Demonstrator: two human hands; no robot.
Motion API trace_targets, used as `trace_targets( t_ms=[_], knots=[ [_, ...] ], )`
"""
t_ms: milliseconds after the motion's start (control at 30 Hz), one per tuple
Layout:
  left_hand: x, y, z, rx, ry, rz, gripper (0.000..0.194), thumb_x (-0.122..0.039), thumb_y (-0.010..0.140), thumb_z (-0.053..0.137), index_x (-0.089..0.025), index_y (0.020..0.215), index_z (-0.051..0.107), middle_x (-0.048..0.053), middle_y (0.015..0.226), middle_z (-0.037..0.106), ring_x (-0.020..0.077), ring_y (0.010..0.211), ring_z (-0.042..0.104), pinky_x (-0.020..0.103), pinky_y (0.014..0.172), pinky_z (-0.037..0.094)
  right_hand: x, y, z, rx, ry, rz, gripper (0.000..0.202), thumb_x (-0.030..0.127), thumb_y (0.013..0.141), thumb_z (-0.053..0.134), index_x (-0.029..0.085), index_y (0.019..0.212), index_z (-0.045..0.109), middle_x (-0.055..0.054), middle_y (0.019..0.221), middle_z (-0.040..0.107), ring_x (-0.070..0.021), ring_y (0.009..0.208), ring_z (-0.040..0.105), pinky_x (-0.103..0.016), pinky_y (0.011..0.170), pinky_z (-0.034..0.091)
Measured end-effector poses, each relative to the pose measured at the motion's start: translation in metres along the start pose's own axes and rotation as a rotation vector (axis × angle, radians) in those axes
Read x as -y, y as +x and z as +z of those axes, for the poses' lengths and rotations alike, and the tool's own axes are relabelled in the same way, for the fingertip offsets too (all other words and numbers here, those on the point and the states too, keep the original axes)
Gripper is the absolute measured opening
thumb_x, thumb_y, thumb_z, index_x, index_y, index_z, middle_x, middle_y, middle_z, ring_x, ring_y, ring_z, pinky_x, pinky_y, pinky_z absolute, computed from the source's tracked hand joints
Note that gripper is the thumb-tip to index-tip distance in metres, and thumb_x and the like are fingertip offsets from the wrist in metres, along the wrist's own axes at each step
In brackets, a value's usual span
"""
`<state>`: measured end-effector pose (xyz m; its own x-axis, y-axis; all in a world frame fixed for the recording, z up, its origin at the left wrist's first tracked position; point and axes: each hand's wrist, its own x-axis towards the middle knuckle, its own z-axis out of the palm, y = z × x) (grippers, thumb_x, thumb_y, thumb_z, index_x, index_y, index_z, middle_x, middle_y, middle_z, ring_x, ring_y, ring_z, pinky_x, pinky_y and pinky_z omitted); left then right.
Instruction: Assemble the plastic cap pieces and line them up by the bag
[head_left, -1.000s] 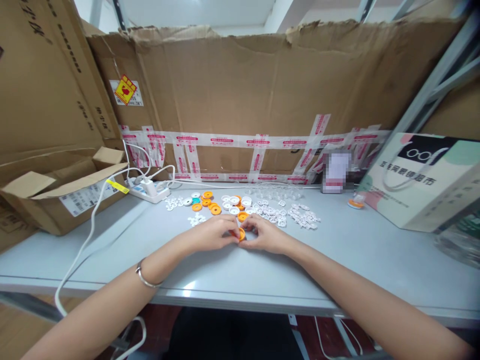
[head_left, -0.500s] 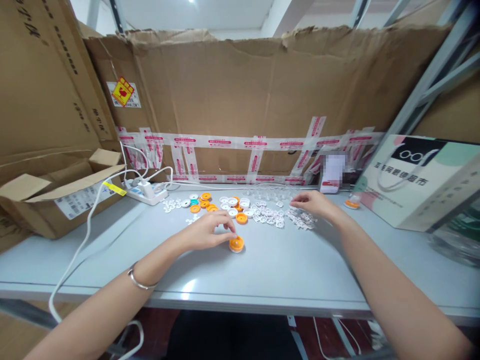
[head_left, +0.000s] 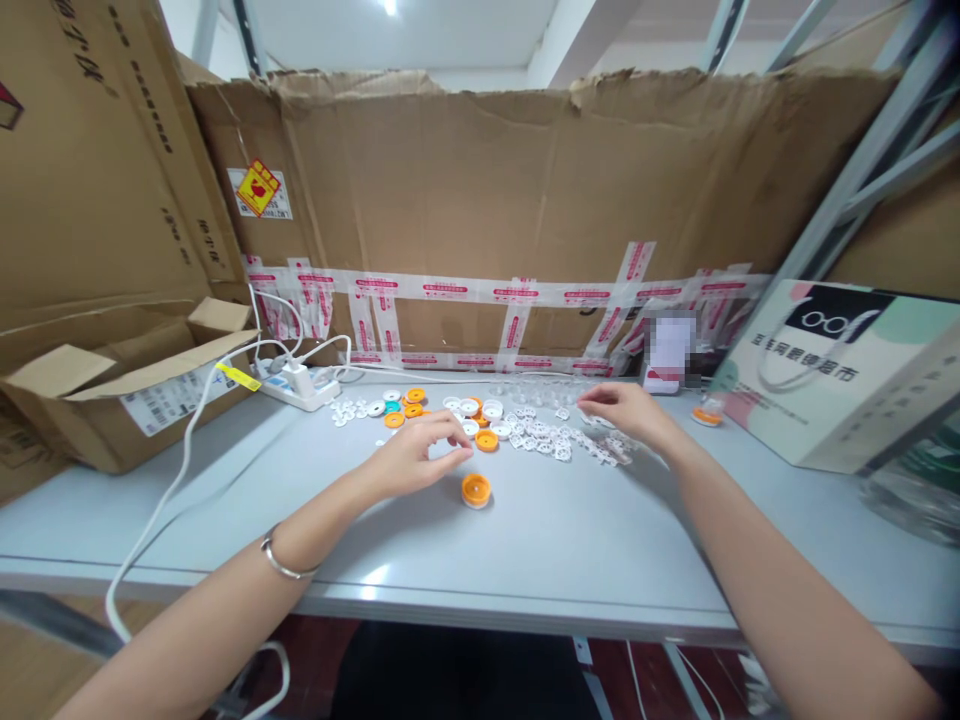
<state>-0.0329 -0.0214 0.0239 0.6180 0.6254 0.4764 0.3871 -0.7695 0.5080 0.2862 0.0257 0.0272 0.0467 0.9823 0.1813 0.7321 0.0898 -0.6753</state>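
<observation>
An orange round part (head_left: 475, 490) with a white base sits on the grey table (head_left: 570, 560). Just above and left of it, my left hand (head_left: 424, 452) hovers with thumb and fingers apart, holding nothing. My right hand (head_left: 622, 412) is over the right end of a pile of small white flat pieces (head_left: 544, 438); its thumb and fingertips are close together, and anything between them is too small to make out. Several white discs (head_left: 491, 410) and orange rings (head_left: 487, 440) lie behind my left hand. Clear small parts (head_left: 536, 387) stand at the back.
At the left are an open cardboard box (head_left: 127, 385) and a power strip (head_left: 304, 388) with white cables. A phone (head_left: 669, 350), another orange part (head_left: 706, 415), a printed bag (head_left: 817, 375) and a clear plastic container (head_left: 919, 480) are at the right.
My left hand has lifted off the orange part and moved slightly up, its fingers now free of it. My right hand has barely moved. The view has shifted slightly.
</observation>
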Motion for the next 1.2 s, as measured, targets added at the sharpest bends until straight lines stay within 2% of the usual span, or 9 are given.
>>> trace_targets(
  t_ms=[100,267,433,600,767,933,1000,1100,1200],
  knots=[
    [0.003,0.002,0.002,-0.067,0.008,0.003,0.014,-0.022,0.085,0.05,-0.015,0.081,0.062,0.005,0.085,0.062,0.014,0.082,0.056,0.025,0.074,0.042,0.024,-0.011,0.004,0.074,0.433,0.011,0.022,0.035,0.065,0.067,0.017,0.078,0.064,-0.002,0.072,0.065,-0.012,0.067,0.06,-0.024,0.068,0.048],
    [0.005,0.003,0.008,-0.186,0.007,0.04,0.015,-0.021,0.085,0.052,-0.018,0.096,0.06,0.005,0.09,0.062,0.0142,0.081,0.055,0.025,0.067,0.043,0.061,-0.029,0.03,0.268,1.126,0.149,0.019,0.023,0.06,0.075,0.019,0.075,0.063,0.003,0.067,0.061,-0.0059,0.062,0.057,-0.018,0.066,0.049],
    [0.001,0.005,0.012,-0.26,0.022,0.161,0.041,-0.017,0.085,0.052,-0.024,0.125,0.046,0.006,0.105,0.057,0.0158,0.094,0.054,0.03,0.081,0.046,0.088,-0.049,0.065,0.486,1.31,0.255,0.008,0.016,0.067,0.071,0.014,0.07,0.064,0.001,0.065,0.06,-0.0042,0.058,0.054,-0.015,0.062,0.048],
    [-0.001,0.007,0.017,-0.279,-0.023,0.235,0.035,-0.018,0.082,0.057,-0.023,0.117,0.054,0.007,0.106,0.058,0.0164,0.098,0.055,0.032,0.085,0.047,0.098,-0.063,0.084,0.508,1.278,0.295,0.011,0.019,0.066,0.071,0.013,0.072,0.065,0.001,0.063,0.058,-0.004,0.056,0.05,-0.015,0.056,0.044],
    [-0.004,0.008,0.021,-0.357,-0.154,0.025,0.018,-0.018,0.077,0.063,-0.016,0.095,0.065,0.004,0.083,0.064,0.0117,0.073,0.059,0.023,0.068,0.05,0.101,-0.071,0.094,0.435,1.243,0.301,0.017,0.027,0.064,0.073,0.014,0.066,0.062,0.003,0.058,0.053,-0.0042,0.053,0.045,-0.016,0.051,0.037],
    [-0.002,0.009,0.02,-0.414,-0.438,-0.219,0.016,-0.022,0.073,0.065,-0.014,0.087,0.065,0.004,0.082,0.067,0.0125,0.073,0.062,0.025,0.071,0.051,0.096,-0.06,0.091,0.431,1.045,0.141,0.026,0.041,0.07,0.065,0.015,0.068,0.061,0.002,0.061,0.054,-0.0059,0.054,0.046,-0.019,0.054,0.037],
    [0.001,0.01,0.018,-0.469,-0.58,-0.333,0.021,-0.027,0.071,0.067,-0.014,0.087,0.064,0.005,0.083,0.068,0.0143,0.075,0.063,0.026,0.072,0.051,0.083,-0.043,0.075,0.273,0.811,-0.018,0.03,0.044,0.074,0.058,0.015,0.072,0.062,0.0,0.064,0.057,-0.008,0.057,0.049,-0.021,0.057,0.039],
    [0.004,0.012,0.015,-0.508,-0.68,-0.412,0.026,-0.033,0.07,0.068,-0.015,0.088,0.063,0.005,0.084,0.069,0.0154,0.076,0.064,0.027,0.071,0.051,0.05,-0.01,0.04,-0.141,0.301,-0.138,0.027,0.04,0.077,0.053,0.016,0.085,0.063,-0.003,0.074,0.063,-0.0118,0.063,0.054,-0.023,0.061,0.042],
    [0.004,0.012,0.014,-0.491,-0.696,-0.413,0.027,-0.034,0.069,0.069,-0.014,0.088,0.063,0.005,0.085,0.068,0.0151,0.074,0.064,0.028,0.073,0.05,0.014,0.015,0.013,-0.203,-0.032,-0.057,0.021,0.03,0.074,0.054,0.014,0.08,0.066,-0.007,0.076,0.067,-0.0172,0.069,0.058,-0.026,0.063,0.042]
  ],
)
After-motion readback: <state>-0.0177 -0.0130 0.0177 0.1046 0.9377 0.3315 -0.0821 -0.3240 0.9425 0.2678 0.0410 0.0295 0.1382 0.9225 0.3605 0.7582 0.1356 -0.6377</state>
